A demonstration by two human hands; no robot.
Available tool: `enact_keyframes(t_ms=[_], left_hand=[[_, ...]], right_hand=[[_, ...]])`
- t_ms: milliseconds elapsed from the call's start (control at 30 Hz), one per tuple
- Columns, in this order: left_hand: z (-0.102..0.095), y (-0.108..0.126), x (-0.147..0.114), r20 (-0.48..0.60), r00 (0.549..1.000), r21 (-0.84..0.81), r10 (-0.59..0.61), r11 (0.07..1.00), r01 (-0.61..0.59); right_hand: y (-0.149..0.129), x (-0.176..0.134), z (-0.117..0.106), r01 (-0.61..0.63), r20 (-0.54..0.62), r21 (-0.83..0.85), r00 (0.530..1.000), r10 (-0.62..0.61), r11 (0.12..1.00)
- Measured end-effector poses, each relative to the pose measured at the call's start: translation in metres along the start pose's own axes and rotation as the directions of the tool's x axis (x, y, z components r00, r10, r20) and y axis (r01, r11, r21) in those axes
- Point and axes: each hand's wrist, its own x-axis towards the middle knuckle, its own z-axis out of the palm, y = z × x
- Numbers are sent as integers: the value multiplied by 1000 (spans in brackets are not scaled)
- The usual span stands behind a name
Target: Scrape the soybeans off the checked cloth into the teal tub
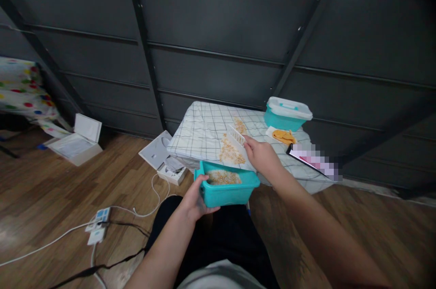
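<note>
My left hand (197, 196) grips the left end of a teal plastic bin (226, 196) with its fingers wrapped round the wall. Inside the bin lie yellow kernels (223, 177) mixed with something whitish. The bin is held just in front of the near edge of a table with a white checked cloth (200, 125). My right hand (260, 153) is closed on a white slotted plastic piece (235, 138), whose exact kind I cannot make out. That piece is held on edge over loose yellow kernels (229, 150) scattered on the cloth, behind the bin.
A teal box with a white lid (288, 114) stands at the table's back right. Before it lie a folded orange cloth (284, 136) and a tablet-like device (311, 162). Open white boxes (175, 173), cables and a power strip (98, 225) lie on the floor at left. A dark panelled wall (218, 17) rises behind.
</note>
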Motion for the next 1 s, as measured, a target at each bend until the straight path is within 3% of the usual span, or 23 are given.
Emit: enact_keyframes(t_ms=[400,533,667,833,1000], left_hand=[[3,1,1,31,999,25,-15,1000,14],[2,0,2,22,1000,31,-15,999,15],[1,-1,2,-3,1000,27,4,1000,-4],[1,-1,2,-39,999,31,25,999,-24],[-2,1,4,-21,999,7,25,1000,-25]], right_hand=[[-24,-29,-2,-79,-65,-72,995,74,994],[-18,-23,-7,-68,-133,-34,989,62,997],[-4,-4,-4,27,-170,51,985,-18,998],[5,14,11,161,-23,112,987,-159,981],[11,11,16,254,77,142,961,-267,957]])
